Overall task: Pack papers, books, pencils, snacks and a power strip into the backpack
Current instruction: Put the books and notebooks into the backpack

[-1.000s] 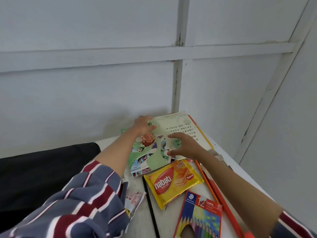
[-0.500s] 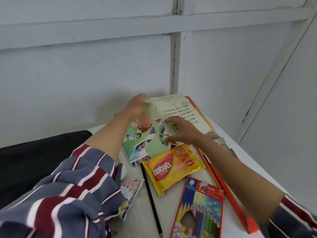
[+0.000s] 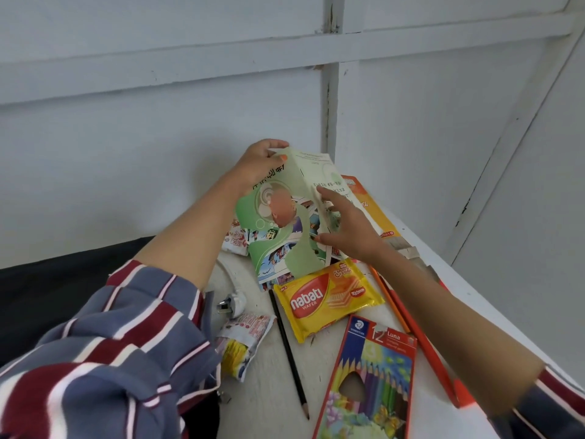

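Booklet (image 3: pixel 285 236) was the only thing being handled, over at the far corner of the table (image 3: pixel 266 402). Left hand (image 3: pixel 258 167) pinched its top corner between thumb and fingers. Right hand (image 3: pixel 346 229) lay flat against the page, fingers straight and spread, not gripping anything.

Progress-wise, I'd say barely started. Wafer pack (image 3: pixel 327 297), coloured pencil box (image 3: pixel 370 384), black pencil (image 3: pixel 289 353), orange book (image 3: pixel 367 204), snack packet (image 3: pixel 245 340) and plug (image 3: pixel 232 304) all lay out on the table. The black mass (image 3: pixel 63 296) off the left edge might've been the backpack, couldn't tell.

The booklet sat tilted up, long axis running near-to-far. Its top edge pointed at the back wall and its lower end was down by the wafer pack.
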A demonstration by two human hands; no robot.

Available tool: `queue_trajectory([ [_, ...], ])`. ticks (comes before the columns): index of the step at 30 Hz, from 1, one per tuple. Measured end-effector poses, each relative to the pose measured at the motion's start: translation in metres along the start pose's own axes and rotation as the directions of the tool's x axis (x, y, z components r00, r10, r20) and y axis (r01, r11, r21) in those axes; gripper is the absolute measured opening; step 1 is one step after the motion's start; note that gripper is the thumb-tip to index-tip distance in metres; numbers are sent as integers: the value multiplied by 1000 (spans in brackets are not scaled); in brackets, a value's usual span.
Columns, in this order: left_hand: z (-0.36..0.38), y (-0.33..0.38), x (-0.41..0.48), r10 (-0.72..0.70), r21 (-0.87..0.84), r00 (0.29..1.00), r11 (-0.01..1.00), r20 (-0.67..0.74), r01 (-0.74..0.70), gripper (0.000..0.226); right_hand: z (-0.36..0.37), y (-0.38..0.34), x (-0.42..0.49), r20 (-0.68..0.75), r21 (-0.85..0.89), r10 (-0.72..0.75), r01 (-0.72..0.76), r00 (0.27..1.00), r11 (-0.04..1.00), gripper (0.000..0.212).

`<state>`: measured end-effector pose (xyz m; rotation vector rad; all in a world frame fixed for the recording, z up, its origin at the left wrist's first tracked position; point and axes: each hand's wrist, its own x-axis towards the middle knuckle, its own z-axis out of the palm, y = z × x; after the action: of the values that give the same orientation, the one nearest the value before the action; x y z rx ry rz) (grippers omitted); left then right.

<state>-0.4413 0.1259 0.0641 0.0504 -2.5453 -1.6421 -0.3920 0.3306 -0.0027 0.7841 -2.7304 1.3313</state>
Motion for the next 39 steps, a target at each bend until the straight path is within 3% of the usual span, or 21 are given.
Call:
queue_trajectory([
  [4, -11, 13, -13, 30, -25, 999, 999, -36, -31, 27, -2, -16, -7, -66, 142, -80, 89, 995, 986, 76],
  [9, -21, 35, -32, 83, -124, 991, 988, -102, -95, 23, -12, -34, -10, -149, 118, -183, 201, 972, 972, 70],
  [13, -27, 48, -48, 149, -107, 966, 979, -212, -175, 18, -24, -54, -14, -170, 154, -233, 259, 958, 953, 68],
  [16, -35, 54, -63, 157, -50, 948, 983, -277, -178, 24, -35, -71, -23, -143, 272, -209, 242, 967, 931, 64],
  [21, -59, 57, -109, 146, -36, 969, 987, -199, -156, 61, -57, -102, -45, -145, 539, -158, 212, 977, 815, 54],
  [23, -71, 55, -132, 195, -33, 952, 977, -237, -209, 70, -61, -110, -55, -150, 616, -106, 176, 983, 768, 55],
  [26, -91, 51, -172, 163, -158, 930, 962, -329, -225, 71, -54, -120, -73, -156, 706, -7, 116, 988, 698, 53],
  [30, -109, 45, -233, 69, -374, 978, 917, -196, -139, 53, -18, -137, -101, -115, 796, 114, 23, 987, 604, 53],
  [33, -120, 35, -280, 78, -360, 993, 927, -93, -107, 37, 15, -158, -130, -39, 840, 133, -40, 990, 542, 53],
  [39, -148, 8, -357, 13, -346, 1000, 938, 21, -5, 38, 61, -192, -192, 192, 837, 26, -177, 981, 518, 55],
])
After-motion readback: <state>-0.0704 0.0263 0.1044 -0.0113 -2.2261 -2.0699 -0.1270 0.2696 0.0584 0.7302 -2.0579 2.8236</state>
